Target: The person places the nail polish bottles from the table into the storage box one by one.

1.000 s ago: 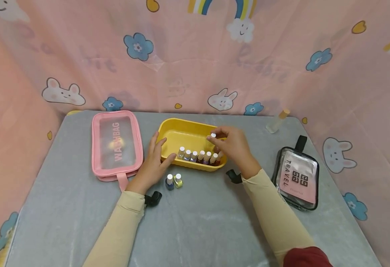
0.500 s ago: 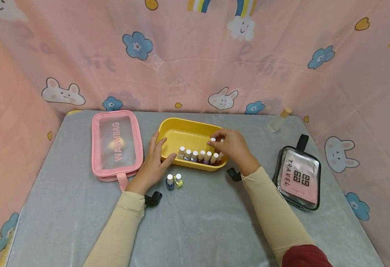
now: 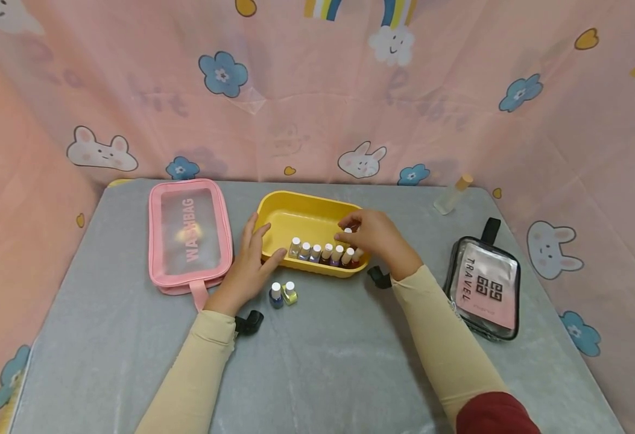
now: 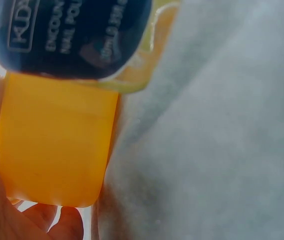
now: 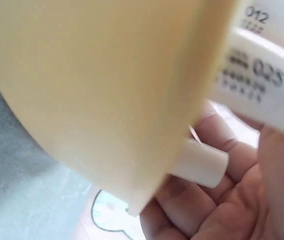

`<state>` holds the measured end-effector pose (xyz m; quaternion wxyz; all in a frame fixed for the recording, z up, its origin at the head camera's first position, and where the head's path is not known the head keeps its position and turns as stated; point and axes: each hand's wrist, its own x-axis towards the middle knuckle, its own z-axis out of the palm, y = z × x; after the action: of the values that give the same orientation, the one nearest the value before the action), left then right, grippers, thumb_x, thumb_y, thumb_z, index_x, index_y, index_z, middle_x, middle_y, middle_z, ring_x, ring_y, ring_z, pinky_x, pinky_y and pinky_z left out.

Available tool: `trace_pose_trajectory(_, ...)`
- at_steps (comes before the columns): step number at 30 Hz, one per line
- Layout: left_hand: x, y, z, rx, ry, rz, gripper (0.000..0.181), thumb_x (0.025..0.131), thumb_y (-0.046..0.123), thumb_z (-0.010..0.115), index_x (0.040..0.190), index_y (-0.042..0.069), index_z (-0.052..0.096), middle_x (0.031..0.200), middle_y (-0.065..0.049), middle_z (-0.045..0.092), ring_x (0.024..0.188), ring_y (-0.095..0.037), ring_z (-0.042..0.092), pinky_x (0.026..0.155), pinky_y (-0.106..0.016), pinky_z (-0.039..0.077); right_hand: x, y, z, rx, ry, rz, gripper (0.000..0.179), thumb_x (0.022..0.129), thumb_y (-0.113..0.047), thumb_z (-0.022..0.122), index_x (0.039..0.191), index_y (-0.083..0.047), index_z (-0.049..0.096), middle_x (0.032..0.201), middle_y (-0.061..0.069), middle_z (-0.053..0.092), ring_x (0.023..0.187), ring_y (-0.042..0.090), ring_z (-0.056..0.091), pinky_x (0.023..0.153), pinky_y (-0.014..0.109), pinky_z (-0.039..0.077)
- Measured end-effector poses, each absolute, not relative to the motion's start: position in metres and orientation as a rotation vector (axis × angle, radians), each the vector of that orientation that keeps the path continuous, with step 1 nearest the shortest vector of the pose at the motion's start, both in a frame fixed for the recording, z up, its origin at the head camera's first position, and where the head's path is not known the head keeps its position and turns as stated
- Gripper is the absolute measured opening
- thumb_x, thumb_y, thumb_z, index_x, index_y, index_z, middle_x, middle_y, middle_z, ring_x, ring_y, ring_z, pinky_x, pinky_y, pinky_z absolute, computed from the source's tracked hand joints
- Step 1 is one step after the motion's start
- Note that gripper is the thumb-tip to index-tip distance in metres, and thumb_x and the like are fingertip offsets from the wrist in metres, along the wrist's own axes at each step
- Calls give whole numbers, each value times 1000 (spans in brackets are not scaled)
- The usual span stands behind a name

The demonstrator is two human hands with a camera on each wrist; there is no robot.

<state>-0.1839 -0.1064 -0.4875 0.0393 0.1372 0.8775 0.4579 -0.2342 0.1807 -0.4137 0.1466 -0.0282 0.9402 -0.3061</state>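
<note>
A yellow plastic basket (image 3: 281,228) sits mid-table, with several white-capped nail polish bottles (image 3: 315,253) lined up along its front wall. My right hand (image 3: 379,238) reaches over the basket's right end and pinches a nail polish bottle by its white cap (image 3: 348,231); the fingers hide its body. My left hand (image 3: 245,271) rests at the basket's left end, fingers spread against the rim. In front of the basket, a dark blue nail polish bottle (image 3: 276,298) and a yellow one (image 3: 290,295) stand side by side, large in the left wrist view.
A pink clear wash bag (image 3: 189,235) lies to the left. On the right lies a black-edged travel pouch (image 3: 485,292), and behind it stands a glass bottle with a tan cap (image 3: 451,196). A printed pink cloth (image 3: 295,120) hangs along the back edge.
My right hand has lowered the white-capped bottle slightly into the basket, toward the row of bottles. My left hand has stayed in place.
</note>
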Motion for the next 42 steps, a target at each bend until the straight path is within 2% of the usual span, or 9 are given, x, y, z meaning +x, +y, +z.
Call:
trace_pose_trajectory(5,-183,-106,-488,415,2689,1398,77,109,50,55,166,5,26,177,-6,-10,158,-36,19,122,-58,28,-216,172,-404,-216,2832,-986,46,99,-35,77,133,-5,71,134,13,67,116,33,61,101,50,54)
trace_pose_trajectory(7,-183,-106,-487,418,2690,1393,78,109,50,55,166,5,26,177,-6,-10,158,-37,19,122,-58,28,-201,165,-400,-356,2896,-1090,42,98,-31,80,130,-4,73,131,11,69,104,35,64,92,50,56)
trace_pose_trajectory(10,-184,-106,-487,419,2697,1382,78,109,52,54,166,5,26,177,-6,-10,158,-38,20,122,-58,28,-177,151,-403,-658,2908,-1253,35,92,-20,86,121,-3,77,119,9,74,97,34,68,87,49,57)
trace_pose_trajectory(12,-184,-106,-487,422,2705,1379,79,109,52,54,165,4,26,177,-7,-9,157,-38,20,122,-59,28,-162,140,-409,-821,2834,-1315,34,90,-15,88,119,-2,77,116,9,75,96,32,69,87,48,58)
trace_pose_trajectory(15,-185,-107,-488,435,2719,1390,79,109,50,56,165,2,27,177,-8,-8,157,-40,21,122,-59,28,-149,124,-424,-944,2740,-1294,37,89,-16,89,121,-2,77,117,7,76,110,26,69,100,46,54)
trace_pose_trajectory(21,-186,-107,-489,451,2726,1396,77,109,47,58,164,2,28,177,-10,-6,157,-39,21,122,-59,28,-140,106,-454,-912,2686,-1185,41,90,-19,88,126,-5,75,124,5,74,119,21,66,105,40,51)
trace_pose_trajectory(28,-185,-106,-489,428,2723,1385,77,109,49,57,165,4,28,177,-8,-7,157,-38,20,122,-59,28,-140,101,-467,-919,2726,-1135,27,94,-18,84,118,-9,78,116,1,76,111,17,68,98,38,54)
trace_pose_trajectory(38,-185,-107,-488,428,2722,1388,78,109,49,57,165,4,27,177,-7,-8,158,-37,19,122,-59,28,-136,96,-465,-876,2825,-1071,19,94,-20,84,110,-11,80,108,-1,77,102,14,70,92,37,56)
trace_pose_trajectory(42,-186,-107,-488,428,2713,1387,78,108,50,57,165,4,27,177,-7,-8,158,-37,19,123,-58,27,-132,102,-440,-943,2842,-1222,18,91,-17,86,106,-10,80,103,-2,77,97,13,70,89,37,57)
